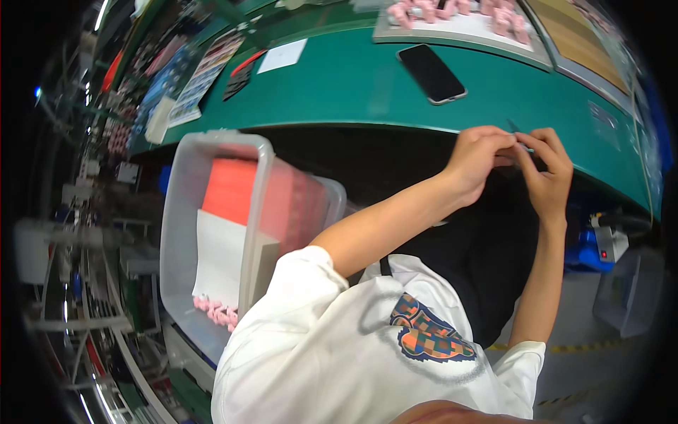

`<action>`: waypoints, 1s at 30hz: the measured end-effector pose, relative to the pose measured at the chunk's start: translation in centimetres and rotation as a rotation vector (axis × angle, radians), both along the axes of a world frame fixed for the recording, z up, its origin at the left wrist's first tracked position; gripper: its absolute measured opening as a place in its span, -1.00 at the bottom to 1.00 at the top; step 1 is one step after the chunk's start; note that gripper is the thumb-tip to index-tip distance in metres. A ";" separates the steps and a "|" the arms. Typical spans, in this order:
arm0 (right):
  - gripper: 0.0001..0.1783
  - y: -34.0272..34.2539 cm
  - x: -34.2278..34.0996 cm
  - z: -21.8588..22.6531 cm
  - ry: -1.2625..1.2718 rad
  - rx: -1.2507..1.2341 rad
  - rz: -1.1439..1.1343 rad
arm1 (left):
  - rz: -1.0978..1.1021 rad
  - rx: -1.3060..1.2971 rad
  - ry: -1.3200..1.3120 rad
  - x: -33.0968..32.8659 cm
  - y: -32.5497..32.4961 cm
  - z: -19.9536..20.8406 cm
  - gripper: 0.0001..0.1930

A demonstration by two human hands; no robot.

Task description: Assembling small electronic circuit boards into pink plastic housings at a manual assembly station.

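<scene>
At the front edge of the green table (pixel 339 85), my left hand (pixel 473 164) and my right hand (pixel 549 180) meet fingertip to fingertip. Both are closed in a pinch. A small, dark, pointed sliver (pixel 513 127) sticks up between the fingertips; its kind is too small to tell, and the fingers hide the rest. Beyond my hands a black-screened phone (pixel 432 73) lies on the table. At the far side stands a shallow tray (pixel 462 41) bearing several small pink figures (pixel 505 21).
To my left is a translucent grey bin (pixel 258 184) with red-orange sheets or blocks (pixel 229 187), a white board (pixel 219 247) and pink pieces (pixel 215 311). A white paper (pixel 282 56) and a red-handled tool (pixel 247 65) lie at the table's far left. Blue equipment (pixel 590 251) stands below right.
</scene>
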State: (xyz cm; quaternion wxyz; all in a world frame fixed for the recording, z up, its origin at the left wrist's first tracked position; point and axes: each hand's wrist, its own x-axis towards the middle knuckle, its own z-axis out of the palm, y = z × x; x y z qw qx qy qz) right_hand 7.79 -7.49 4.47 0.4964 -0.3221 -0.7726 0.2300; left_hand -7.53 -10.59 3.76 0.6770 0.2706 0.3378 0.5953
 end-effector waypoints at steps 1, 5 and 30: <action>-0.85 0.2 -0.2 0.1 0.009 0.068 -0.046 | 0.009 -0.007 -0.002 0.1 0.4 0.1 -0.88; -0.86 1.2 0.7 1.0 -0.032 0.111 -0.069 | -0.010 -0.057 -0.011 1.0 2.2 1.0 -0.87; -0.80 10.0 5.3 -4.1 -0.112 -0.211 -0.066 | -0.131 -0.263 0.344 5.1 15.6 -2.9 -0.81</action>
